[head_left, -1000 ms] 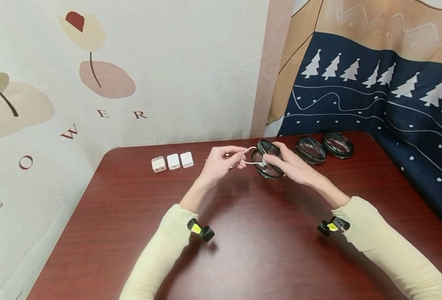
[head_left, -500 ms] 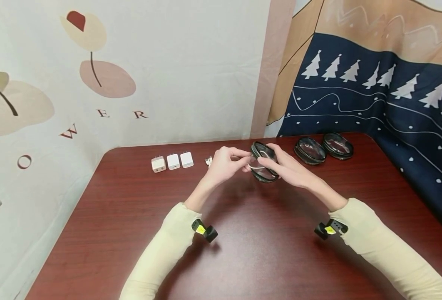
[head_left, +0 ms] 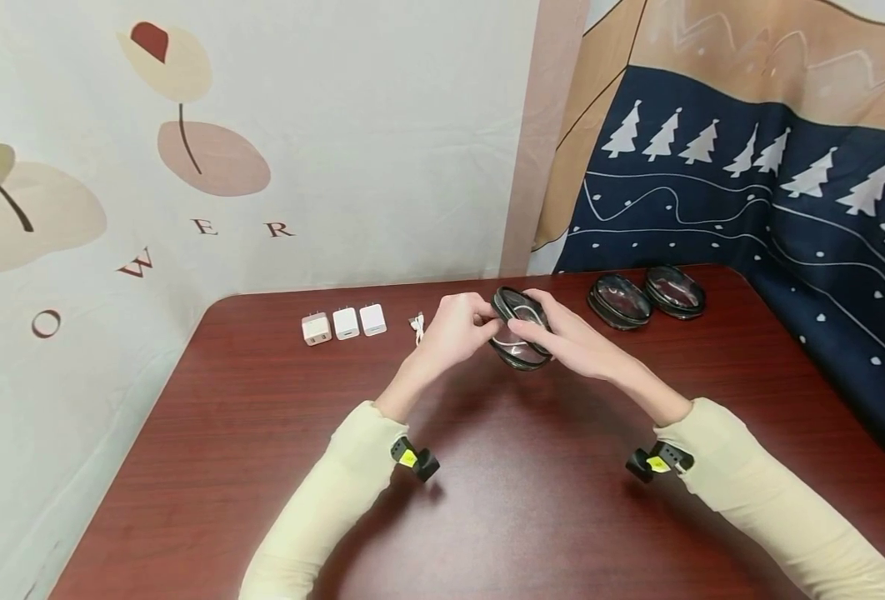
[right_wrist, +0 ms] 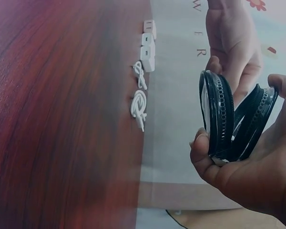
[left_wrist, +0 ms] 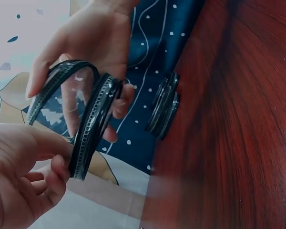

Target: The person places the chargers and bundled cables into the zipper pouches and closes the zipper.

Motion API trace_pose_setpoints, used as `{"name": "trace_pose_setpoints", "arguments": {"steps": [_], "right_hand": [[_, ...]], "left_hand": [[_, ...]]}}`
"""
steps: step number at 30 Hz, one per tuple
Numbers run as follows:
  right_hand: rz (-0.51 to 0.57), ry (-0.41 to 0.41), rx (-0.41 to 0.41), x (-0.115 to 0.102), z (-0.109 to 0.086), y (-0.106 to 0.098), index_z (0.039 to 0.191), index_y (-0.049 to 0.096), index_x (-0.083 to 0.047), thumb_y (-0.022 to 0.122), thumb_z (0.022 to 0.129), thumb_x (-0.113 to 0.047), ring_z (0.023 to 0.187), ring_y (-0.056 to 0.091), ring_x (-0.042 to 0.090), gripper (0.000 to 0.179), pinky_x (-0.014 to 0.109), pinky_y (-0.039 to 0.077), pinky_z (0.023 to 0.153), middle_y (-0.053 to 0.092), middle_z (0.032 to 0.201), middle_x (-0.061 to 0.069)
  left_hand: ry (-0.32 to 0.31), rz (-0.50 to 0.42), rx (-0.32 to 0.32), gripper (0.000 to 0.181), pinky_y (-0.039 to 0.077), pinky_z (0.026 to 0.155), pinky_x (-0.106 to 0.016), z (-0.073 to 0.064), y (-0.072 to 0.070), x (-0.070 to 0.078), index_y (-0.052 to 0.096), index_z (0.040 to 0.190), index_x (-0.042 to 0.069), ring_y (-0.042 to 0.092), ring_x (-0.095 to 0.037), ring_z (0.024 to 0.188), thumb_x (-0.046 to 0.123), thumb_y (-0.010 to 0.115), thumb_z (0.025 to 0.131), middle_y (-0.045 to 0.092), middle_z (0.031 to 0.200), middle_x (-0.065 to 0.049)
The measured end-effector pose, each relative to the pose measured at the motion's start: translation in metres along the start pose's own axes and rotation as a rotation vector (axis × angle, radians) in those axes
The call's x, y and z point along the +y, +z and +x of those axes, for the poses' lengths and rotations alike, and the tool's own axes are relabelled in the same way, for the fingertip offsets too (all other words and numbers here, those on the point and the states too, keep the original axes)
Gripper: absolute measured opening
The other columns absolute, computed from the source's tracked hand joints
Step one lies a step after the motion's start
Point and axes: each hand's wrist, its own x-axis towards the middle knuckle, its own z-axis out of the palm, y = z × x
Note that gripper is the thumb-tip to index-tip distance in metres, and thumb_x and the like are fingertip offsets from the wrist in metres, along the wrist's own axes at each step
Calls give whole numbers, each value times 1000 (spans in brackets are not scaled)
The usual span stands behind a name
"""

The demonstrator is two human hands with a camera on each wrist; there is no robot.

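Reddish-brown desk (head_left: 547, 500) under patterned cloth walls (head_left: 382, 125): that is what reaches my screen. I see the right hand (head_left: 573, 337) wrapped around a clear, black-rimmed case (left_wrist: 92, 125), its halves spread apart, raised above the desk. White cord (head_left: 513, 342) curves inside it. The left hand (head_left: 453, 329) pinches the rim. Two closed pouches (head_left: 619, 301) sit to my right; three chargers (head_left: 346, 322) and two bundled cables (right_wrist: 139, 107) lie leftward.

Three each: cases (head_left: 523, 351), chargers (head_left: 346, 323), cables (right_wrist: 138, 101)
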Motion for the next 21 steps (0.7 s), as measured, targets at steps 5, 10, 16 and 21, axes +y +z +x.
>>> {"name": "trace_pose_setpoints", "arguments": {"steps": [5, 10, 16, 21], "right_hand": [[-26, 5, 7, -2, -1, 0, 154, 28, -6, 52, 102, -46, 118, 55, 30, 70, 42, 51, 89, 47, 142, 21], [-44, 17, 18, -3, 0, -2, 155, 28, -7, 51, 103, -47, 120, 52, 31, 69, 44, 50, 91, 46, 143, 19], [-27, 9, 20, -1, 0, -2, 154, 29, -9, 52, 103, -46, 120, 52, 31, 67, 44, 49, 91, 46, 143, 18], [9, 18, 7, 0, -1, -3, 156, 26, -10, 51, 103, -44, 117, 54, 32, 67, 39, 52, 82, 45, 145, 19]], "left_hand": [[23, 119, -23, 8, 50, 66, -26, 0, 0, 4, 78, 81, 7, 63, -17, 76, 4, 72, 86, 68, 84, -4], [30, 203, -52, 8, 54, 75, -33, -2, 0, 7, 79, 90, 8, 65, -18, 84, 7, 72, 89, 69, 94, -4], [60, 200, -7, 6, 54, 73, -33, -3, 0, 8, 79, 90, 7, 65, -18, 82, 7, 73, 89, 68, 93, -4], [83, 181, 22, 7, 52, 70, -30, -3, 1, 5, 79, 95, 7, 63, -17, 79, 9, 73, 91, 67, 94, -6]]}}
